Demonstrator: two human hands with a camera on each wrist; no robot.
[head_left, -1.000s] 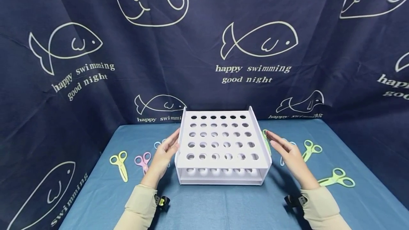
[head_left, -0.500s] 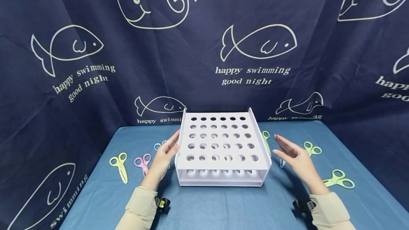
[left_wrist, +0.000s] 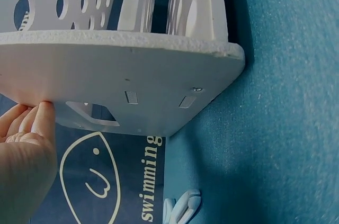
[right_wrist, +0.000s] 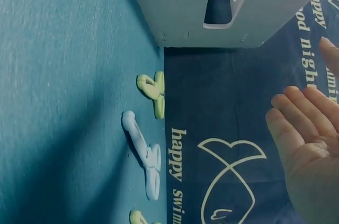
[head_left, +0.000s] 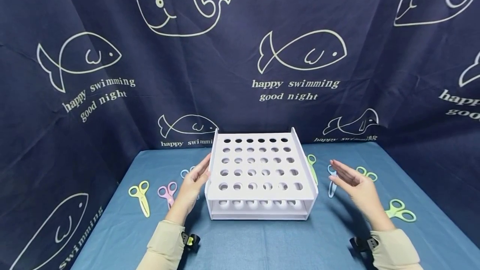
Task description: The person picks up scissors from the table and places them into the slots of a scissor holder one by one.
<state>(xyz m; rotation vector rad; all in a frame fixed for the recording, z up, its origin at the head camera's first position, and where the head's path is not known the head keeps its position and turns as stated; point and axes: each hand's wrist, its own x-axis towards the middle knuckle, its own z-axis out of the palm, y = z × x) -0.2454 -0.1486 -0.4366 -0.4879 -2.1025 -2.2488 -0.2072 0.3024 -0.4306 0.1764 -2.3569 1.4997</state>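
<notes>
A white rack with rows of round holes in its top stands on the blue cloth, tall panels at both sides. My left hand touches the rack's left panel with its fingertips; in the left wrist view those fingers lie straight against the panel's edge, near a cut-out handle slot. Apart from the rack on the right, my right hand hovers with fingers extended and nothing in it. Just left of that hand lies a pair of blue scissors, partly behind its fingers; another pair of blue scissors is mostly hidden by my left hand.
Yellow scissors and pink scissors lie at left. Green scissors sit close to the rack's right panel, with more green scissors behind my right hand and another green pair nearer the front. A dark printed curtain closes off the back.
My right hand has drawn away from the rack's right side, moving right and a little toward me, uncovering the blue scissors. The left hand has stayed at the left panel.
</notes>
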